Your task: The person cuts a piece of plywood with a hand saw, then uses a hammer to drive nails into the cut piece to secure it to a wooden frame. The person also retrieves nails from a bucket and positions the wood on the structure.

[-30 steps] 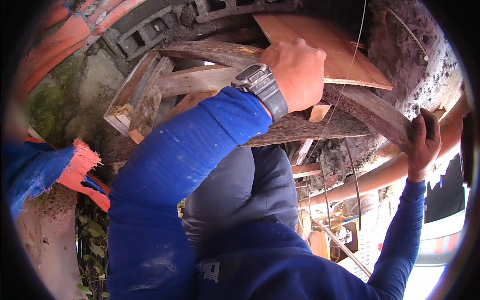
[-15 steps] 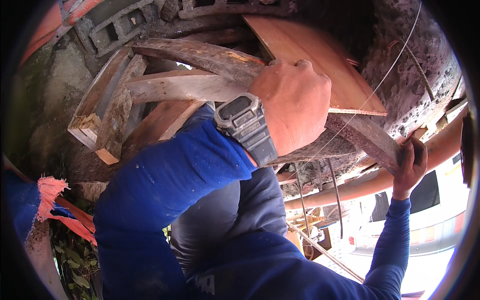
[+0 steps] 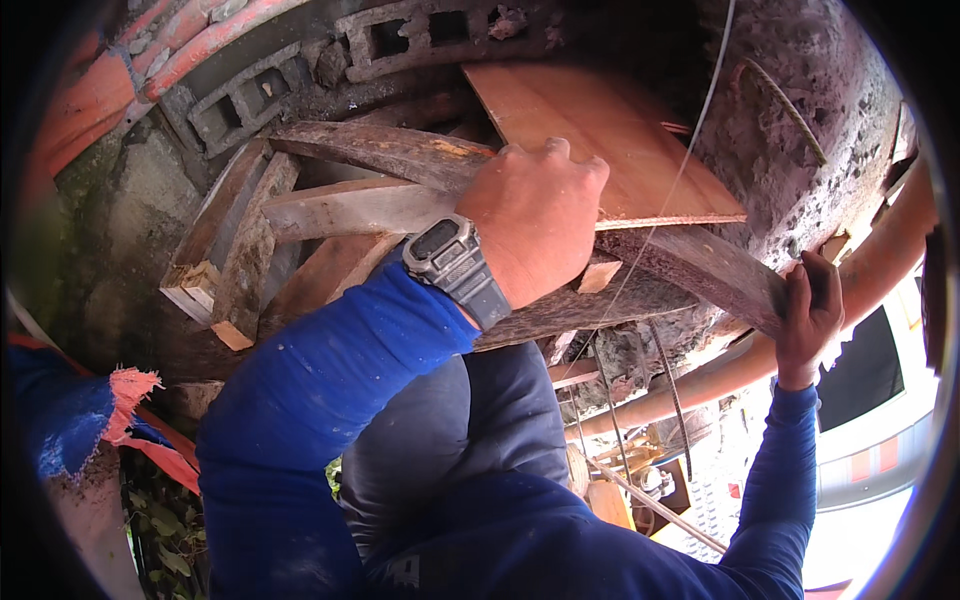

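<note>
1. Head view: the right hand (image 3: pixel 810 325) has its grip around a dark plank's (image 3: pixel 705 268) right end, beside a plywood sheet (image 3: pixel 610 145).
2. The left hand (image 3: pixel 535 220) hides its fingers; its grip cannot be told.
3. A wood block (image 3: pixel 598 277), hidden moments ago, shows; the hold seems unchanged.

Left hand (image 3: pixel 535 222) at centre, fingertips and anything in its grip hidden, end of the dark beam (image 3: pixel 705 268) covered by right hand (image 3: pixel 810 322), watch display (image 3: pixel 436 238) too small to read, blue cloth (image 3: pixel 75 425) cut off at lower left, clutter (image 3: pixel 657 484) at lower right too small to tell
</note>
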Demonstrator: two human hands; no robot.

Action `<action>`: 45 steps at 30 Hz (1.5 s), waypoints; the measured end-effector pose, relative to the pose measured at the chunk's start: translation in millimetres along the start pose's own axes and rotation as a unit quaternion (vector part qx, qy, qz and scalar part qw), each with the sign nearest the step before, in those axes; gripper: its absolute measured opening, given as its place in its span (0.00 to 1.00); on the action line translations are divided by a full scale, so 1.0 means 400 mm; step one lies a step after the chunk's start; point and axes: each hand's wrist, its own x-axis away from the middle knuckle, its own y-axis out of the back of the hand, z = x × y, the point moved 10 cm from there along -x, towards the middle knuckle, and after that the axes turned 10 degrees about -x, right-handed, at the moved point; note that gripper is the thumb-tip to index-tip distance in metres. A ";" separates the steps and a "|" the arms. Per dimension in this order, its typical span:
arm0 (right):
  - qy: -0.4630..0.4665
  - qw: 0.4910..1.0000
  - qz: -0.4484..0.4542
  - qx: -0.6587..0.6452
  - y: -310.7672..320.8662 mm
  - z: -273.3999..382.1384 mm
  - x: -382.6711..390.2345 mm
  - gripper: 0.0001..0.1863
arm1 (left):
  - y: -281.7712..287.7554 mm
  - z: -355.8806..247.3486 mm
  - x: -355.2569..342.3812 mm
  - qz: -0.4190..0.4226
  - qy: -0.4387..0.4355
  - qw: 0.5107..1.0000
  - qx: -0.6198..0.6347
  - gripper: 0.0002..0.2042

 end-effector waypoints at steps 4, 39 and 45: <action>-0.029 0.998 -0.050 -0.020 0.023 0.004 0.029 0.10 | 0.011 -0.028 -0.015 -0.007 -0.020 0.999 -0.031 0.17; -0.466 0.785 -0.399 -0.090 0.005 -1.119 1.778 0.24 | -0.053 0.143 -0.117 0.026 0.052 0.936 -0.348 0.18; -0.341 0.733 -0.431 -0.401 -0.222 -1.435 1.745 0.13 | -0.011 -0.064 -0.067 0.012 0.038 0.906 -0.422 0.15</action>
